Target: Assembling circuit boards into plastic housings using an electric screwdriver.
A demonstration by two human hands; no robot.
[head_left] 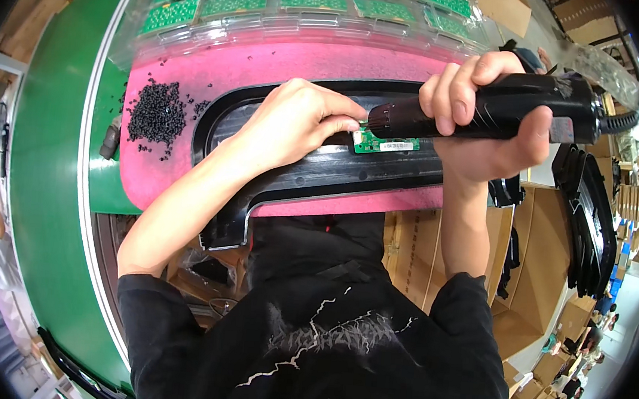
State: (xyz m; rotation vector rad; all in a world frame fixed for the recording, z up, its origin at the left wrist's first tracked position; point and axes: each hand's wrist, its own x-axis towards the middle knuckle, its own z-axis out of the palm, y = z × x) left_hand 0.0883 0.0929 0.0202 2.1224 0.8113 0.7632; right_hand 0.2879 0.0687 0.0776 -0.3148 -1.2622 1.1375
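Note:
My right hand [482, 130] is wrapped round a black electric screwdriver [518, 106], held nearly level with its tip end pointing left. That end reaches the upper edge of a small green circuit board [384, 143], which carries a white label. The board sits inside a long curved black plastic housing [322, 171]. At the board's upper left corner, thumb and fingers of my left hand [292, 122] are pinched together beside the screwdriver's tip. Whatever is between those fingertips is too small and hidden to make out.
A pile of small black screws [157, 112] lies left on the pink mat [148, 182]. Clear plastic trays [273, 23] of green circuit boards stand along the back. More black housings [588, 221] and cardboard boxes [536, 254] are at right. A cable [620, 122] trails from the screwdriver.

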